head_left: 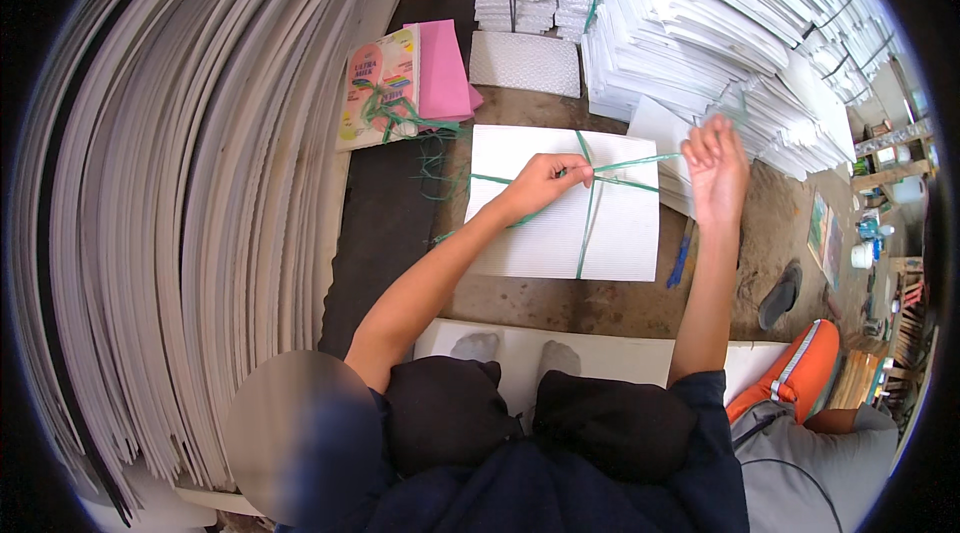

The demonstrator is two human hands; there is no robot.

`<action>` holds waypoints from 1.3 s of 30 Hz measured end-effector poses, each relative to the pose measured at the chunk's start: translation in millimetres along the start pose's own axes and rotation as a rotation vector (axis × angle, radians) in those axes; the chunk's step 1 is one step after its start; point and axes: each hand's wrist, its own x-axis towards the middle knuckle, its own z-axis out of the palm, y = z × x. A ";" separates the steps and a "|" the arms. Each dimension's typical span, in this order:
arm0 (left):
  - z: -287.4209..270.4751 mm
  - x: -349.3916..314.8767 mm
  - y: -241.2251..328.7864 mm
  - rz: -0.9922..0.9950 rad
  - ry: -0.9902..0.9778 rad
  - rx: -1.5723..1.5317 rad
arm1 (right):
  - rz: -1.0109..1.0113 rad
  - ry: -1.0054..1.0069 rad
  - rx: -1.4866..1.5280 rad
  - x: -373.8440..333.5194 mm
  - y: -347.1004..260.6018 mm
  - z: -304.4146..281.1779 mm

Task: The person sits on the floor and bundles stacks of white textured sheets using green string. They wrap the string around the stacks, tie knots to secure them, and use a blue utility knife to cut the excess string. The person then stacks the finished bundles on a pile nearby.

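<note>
In front of me lies a flat pile of white ribbed sheets (525,245), bound crosswise with green plastic string (584,258). My left hand (545,185) rests over the pile's middle, its thumb and fingers pinched on the string where the strands cross. Raised off the pile's right edge, my right hand (716,173) has its fingers curled round the string's other end. The strand between my two hands is stretched taut. A loose green tail runs out past the pile's left side, partly hidden under my left forearm.
Tall boards (190,193) stand packed along the left. Beyond the pile are a string-tied bundle of printed card (385,68), pink sheets (447,68) and a bumpy white pad (525,63). White stacks (680,33) rise at far right. A blue-handled tool (681,258), a dark slipper (780,295) and another person (800,373) are at right.
</note>
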 end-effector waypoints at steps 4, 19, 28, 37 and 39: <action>-4.0 -3.5 6.4 -0.042 0.012 -0.050 | -0.059 0.221 0.001 -16.2 -11.6 -35.9; -10.6 -6.2 7.8 -0.035 0.161 -0.189 | -0.473 -0.163 -1.517 -47.8 54.9 27.4; -1.9 -6.2 9.4 -0.016 0.172 -0.285 | -0.350 -0.470 -1.744 -29.6 94.6 28.2; -9.9 -4.9 5.0 -0.050 0.242 -0.422 | 0.169 -0.154 -0.856 -24.4 63.4 31.9; -1.1 1.3 -2.3 0.016 0.266 -0.324 | 0.159 0.001 -0.529 -33.5 56.4 27.6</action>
